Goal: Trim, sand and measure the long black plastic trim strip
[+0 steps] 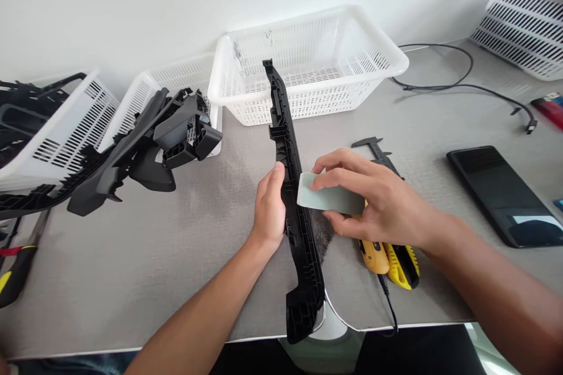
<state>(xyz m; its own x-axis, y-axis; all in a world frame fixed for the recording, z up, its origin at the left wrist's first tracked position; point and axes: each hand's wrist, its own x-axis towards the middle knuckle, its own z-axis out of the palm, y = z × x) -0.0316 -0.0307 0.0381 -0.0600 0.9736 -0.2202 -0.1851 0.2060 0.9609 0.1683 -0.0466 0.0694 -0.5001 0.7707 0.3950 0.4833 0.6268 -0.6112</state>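
My left hand [270, 204] grips a long black plastic trim piece [294, 187] around its middle, thumb on top. The piece stands lengthwise before me, its ribbed side showing and its wide foot near the table edge. Between the fingers and thumb of my right hand [360, 190] is a folded pale green sheet [332, 194], which looks like sandpaper. Its left end meets the right edge of the trim piece; whether they touch, I cannot tell. Dark dust [324, 237] lies on the table below. Behind the right hand lie a caliper [373, 146], a yellow corded tool [373, 255] and a yellow-black utility knife [402, 266].
A white basket [308, 88] stands behind the trim piece. To the left, black plastic parts [145, 140] lie over another white basket [127, 108], near a filled basket [70, 129] and a yellow-black handle [17, 275]. A phone [505, 193] and black cable [461, 85] lie right.
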